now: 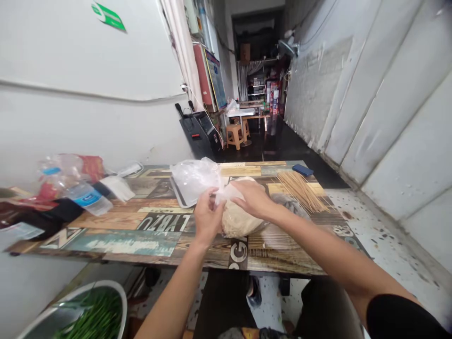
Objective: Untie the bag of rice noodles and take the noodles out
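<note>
Near the middle of the table lies a clear plastic bag filled with a pale, cream-coloured food that I cannot name for certain. My left hand pinches whitish plastic at the bag's upper left, its thumb and fingers closed. From the right, my right hand reaches over the bag, thumb and fingers closed on the same plastic; its fingertips are partly hidden. Just beyond my left hand, a crumpled translucent bag rests on a metal tray.
Thin wooden skewers are spread at the right, beside a dark blue box and a crumpled grey plastic bag. A water bottle lies among packages at the left. Below stands a basin of green vegetables.
</note>
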The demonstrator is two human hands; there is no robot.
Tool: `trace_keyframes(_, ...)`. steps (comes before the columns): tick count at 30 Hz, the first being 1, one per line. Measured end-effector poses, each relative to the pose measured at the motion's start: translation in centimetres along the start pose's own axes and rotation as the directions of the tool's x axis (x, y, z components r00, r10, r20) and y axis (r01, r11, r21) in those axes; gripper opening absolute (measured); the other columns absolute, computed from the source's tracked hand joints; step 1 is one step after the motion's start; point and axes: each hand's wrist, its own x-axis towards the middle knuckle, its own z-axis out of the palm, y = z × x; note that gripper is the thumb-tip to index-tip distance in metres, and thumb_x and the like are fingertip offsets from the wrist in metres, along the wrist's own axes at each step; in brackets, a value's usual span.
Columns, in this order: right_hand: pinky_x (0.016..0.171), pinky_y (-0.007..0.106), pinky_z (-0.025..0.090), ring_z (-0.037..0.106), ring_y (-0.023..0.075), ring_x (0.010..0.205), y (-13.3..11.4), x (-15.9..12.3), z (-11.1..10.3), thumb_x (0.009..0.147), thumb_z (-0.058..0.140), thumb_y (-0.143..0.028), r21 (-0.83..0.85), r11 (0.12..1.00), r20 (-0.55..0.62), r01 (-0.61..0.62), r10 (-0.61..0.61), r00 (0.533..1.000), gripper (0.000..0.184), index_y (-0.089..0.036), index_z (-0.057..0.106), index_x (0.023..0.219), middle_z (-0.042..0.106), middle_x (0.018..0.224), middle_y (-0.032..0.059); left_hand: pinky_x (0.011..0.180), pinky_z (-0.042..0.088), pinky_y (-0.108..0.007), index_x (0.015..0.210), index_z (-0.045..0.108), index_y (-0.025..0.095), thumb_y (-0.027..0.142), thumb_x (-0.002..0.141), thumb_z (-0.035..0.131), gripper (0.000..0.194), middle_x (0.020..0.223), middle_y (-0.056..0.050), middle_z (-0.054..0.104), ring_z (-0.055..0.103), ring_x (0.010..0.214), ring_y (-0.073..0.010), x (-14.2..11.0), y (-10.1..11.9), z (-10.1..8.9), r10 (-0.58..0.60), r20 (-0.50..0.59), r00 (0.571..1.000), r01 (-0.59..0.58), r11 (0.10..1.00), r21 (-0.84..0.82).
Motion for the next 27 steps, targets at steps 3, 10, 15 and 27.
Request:
trace_keyframes(3,0.092,0.037,0.038,0.057,0.0230,0.093,-0.1,3.2,0.7,0.090,0.052,-0.030,-0.052,0.999,-0.003,-0.002,0.002,1.000,0.022,-0.017,0.068,0.082,0.069,0.089,0.0086,0.070,0.050,-0.028,0.118,0.053,0.018,0.031,0.083,0.054,0.038,0.094,-0.006,0.060,0.057,0.072,-0.0135,-0.4,-1.2,-1.7,0.029,-0.073,0.997,-0.033,0.998,-0.050)
trace_keyframes(10,0.077,0.034,0.041,0.060,0.0250,0.085,5.8,6.9,-3.3,0.088,0.040,-0.020,-0.037,0.893,-0.340,-0.448,0.410,0.846,0.030,-0.011,0.069,0.087,0.068,0.088,0.0137,0.059,0.047,-0.024,0.131,0.041,0.016,0.026,0.086,0.050,0.046,0.078,0.000,0.053,0.050,0.059,-0.0105,-4.2,-3.4,-3.6,0.061,-0.205,0.977,-0.067,0.997,-0.023)
trace_keyframes(15,0.071,0.031,0.044,0.061,0.0230,0.077,10.7,6.6,-4.0,0.083,0.044,-0.018,0.106,0.753,-0.430,-0.649,0.623,0.653,0.026,-0.011,0.068,0.079,0.068,0.077,0.0127,0.066,0.051,-0.026,0.094,0.062,0.018,0.009,0.080,0.052,0.019,0.071,-0.004,0.063,0.060,0.066,-0.0148,-9.0,-4.2,-6.2,0.546,-0.052,0.836,-0.537,0.834,0.124)
trace_keyframes(27,0.068,0.028,0.052,0.062,0.0139,0.073,9.8,6.6,-5.4,0.087,0.049,-0.030,0.409,0.754,-0.304,-0.514,0.644,0.702,0.030,-0.013,0.061,0.109,0.068,0.093,0.0092,0.099,0.041,-0.043,0.122,0.057,0.015,0.049,0.083,0.052,0.052,0.116,-0.014,0.064,0.056,0.114,-0.0278,3.7,-0.9,-10.0,0.093,0.103,0.990,-0.109,0.981,0.158)
